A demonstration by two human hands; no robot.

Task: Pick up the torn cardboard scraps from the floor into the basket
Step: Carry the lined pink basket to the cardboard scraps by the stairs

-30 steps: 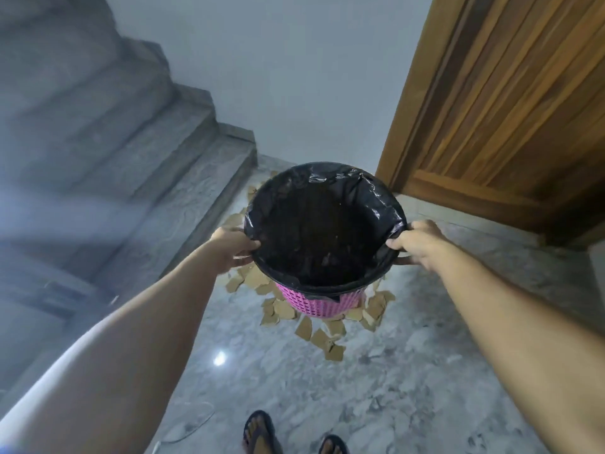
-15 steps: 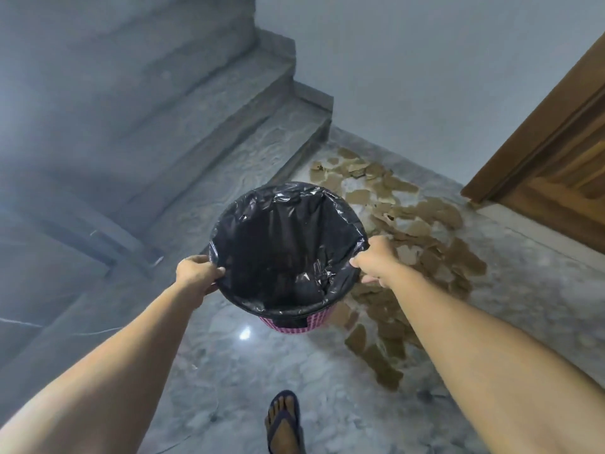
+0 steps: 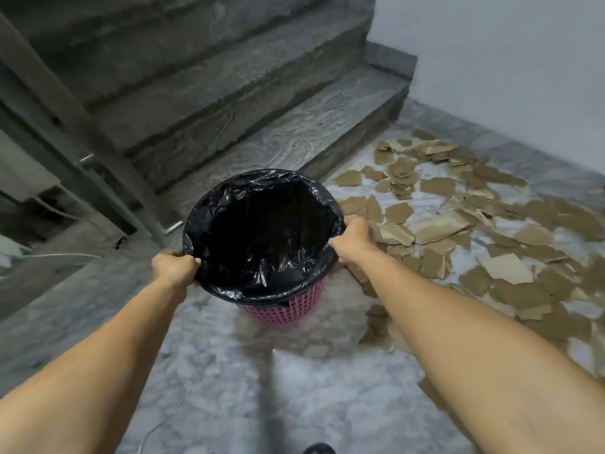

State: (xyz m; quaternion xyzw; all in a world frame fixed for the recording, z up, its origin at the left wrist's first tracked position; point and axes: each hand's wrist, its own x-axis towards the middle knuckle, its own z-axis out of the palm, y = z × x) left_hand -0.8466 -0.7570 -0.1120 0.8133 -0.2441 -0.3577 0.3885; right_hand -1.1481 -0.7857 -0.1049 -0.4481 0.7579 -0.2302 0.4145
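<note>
Item: pink basket [image 3: 284,311], latticed plastic, lined with a black bag [image 3: 262,231] folded over its rim. Position: centre of the frame, over the grey marbled floor [image 3: 229,371], at the foot of the stone stairs [image 3: 262,103]. Whether its base touches the floor cannot be told.

Left hand [image 3: 173,267]: fingers curled round the rim at the basket's left side, pinching liner and rim together. Right hand [image 3: 352,239]: fingers curled round the rim at its right side, likewise gripping.

Torn cardboard scraps [image 3: 458,231]: brown, many, irregular, spread over the floor across the right half of the frame, from the stair corner at upper right down toward lower right. The nearest pieces lie just beside the basket's right side. None can be seen in the bag, whose inside is dark.

Step in hand, as judged: placing the basket beside the scraps. Advice: set it level on bare floor, not on a scrap, with the mouth toward the pile; check that the liner stays over the rim on release. Gather near pieces first.

Other: pale wall [image 3: 507,60], upper right.
</note>
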